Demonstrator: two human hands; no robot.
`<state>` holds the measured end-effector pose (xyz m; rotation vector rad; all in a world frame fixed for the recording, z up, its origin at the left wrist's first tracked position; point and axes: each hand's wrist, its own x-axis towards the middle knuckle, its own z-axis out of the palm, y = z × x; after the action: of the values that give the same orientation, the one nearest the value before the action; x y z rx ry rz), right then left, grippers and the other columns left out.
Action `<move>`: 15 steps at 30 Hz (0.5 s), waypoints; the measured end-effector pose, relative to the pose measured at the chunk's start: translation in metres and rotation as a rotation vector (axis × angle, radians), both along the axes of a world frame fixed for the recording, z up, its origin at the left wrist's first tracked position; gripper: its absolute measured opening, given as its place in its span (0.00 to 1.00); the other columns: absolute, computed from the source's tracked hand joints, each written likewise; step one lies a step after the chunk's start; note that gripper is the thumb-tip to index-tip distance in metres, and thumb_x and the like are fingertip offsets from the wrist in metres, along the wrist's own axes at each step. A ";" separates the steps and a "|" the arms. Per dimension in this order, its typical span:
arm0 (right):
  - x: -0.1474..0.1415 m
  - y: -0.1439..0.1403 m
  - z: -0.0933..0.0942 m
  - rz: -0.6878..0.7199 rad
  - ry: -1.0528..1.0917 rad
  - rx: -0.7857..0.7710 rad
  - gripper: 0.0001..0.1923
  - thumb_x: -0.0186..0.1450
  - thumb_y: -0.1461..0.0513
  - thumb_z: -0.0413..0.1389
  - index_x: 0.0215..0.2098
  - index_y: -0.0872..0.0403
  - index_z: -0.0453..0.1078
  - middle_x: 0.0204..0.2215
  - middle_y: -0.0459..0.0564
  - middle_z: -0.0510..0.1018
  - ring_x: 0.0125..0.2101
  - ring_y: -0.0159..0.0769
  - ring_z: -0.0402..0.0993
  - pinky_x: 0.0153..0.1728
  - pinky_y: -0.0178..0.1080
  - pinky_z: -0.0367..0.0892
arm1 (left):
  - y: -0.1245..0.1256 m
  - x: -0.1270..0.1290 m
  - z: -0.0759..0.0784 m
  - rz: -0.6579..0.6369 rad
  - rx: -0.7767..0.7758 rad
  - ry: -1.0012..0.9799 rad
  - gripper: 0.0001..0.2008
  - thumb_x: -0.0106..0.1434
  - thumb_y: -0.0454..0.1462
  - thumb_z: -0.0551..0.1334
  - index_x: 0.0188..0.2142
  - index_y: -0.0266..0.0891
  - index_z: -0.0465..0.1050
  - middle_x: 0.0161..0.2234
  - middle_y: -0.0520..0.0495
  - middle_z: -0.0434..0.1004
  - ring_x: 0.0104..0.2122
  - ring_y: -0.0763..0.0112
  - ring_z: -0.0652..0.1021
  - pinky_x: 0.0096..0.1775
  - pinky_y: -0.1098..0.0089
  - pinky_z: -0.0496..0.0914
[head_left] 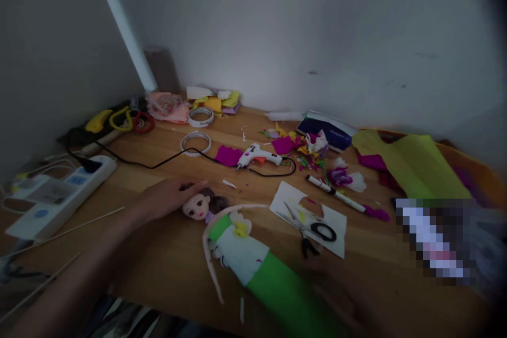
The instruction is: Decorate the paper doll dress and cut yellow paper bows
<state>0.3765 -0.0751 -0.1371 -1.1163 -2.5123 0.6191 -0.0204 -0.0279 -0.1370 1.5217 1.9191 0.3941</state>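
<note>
— Doll (233, 237) lies on its back on the wooden table (158, 253), head toward the left, dressed in a white top and a long green skirt that runs off toward the near edge.

— And the hands?

— Left hand (168, 198) lies flat, fingers stretched out and loosely spread, fingertips touching the doll's hair at the head. It grips nothing. The right hand is a dark blur near the skirt's lower end; I cannot tell whether it is open or closed.

— What's nearby?

— Scissors (311, 229) with black handles rest on a white card (336, 219) just right of the doll. Beyond them a marker (335, 194), a white glue gun (261, 156) with its black cord, two tape rolls (195, 143), and paper scraps (312, 150) in purple, yellow and white. A power strip (59, 195) sits far left.

— Any writing?

— None I can read; everything is too blurred, and a patch at the right is pixelated.
</note>
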 end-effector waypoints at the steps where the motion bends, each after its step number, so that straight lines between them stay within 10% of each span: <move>1: -0.008 0.010 0.006 0.003 -0.023 -0.045 0.11 0.66 0.64 0.52 0.46 0.47 0.69 0.38 0.47 0.81 0.36 0.37 0.80 0.36 0.35 0.77 | -0.003 0.001 -0.002 0.007 0.004 0.003 0.26 0.59 0.59 0.54 0.36 0.44 0.80 0.37 0.44 0.82 0.37 0.52 0.79 0.37 0.61 0.71; 15: -0.094 0.057 -0.016 0.582 0.088 0.315 0.12 0.70 0.68 0.49 0.48 0.57 0.70 0.43 0.50 0.80 0.43 0.34 0.75 0.44 0.35 0.71 | -0.035 0.022 -0.038 0.171 0.120 -0.278 0.30 0.54 0.58 0.60 0.48 0.41 0.66 0.46 0.45 0.76 0.46 0.54 0.76 0.48 0.58 0.71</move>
<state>0.2823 -0.0177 -0.1535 -0.2360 -2.7270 0.3705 0.0020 -0.0631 -0.1752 1.3008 1.8349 0.7678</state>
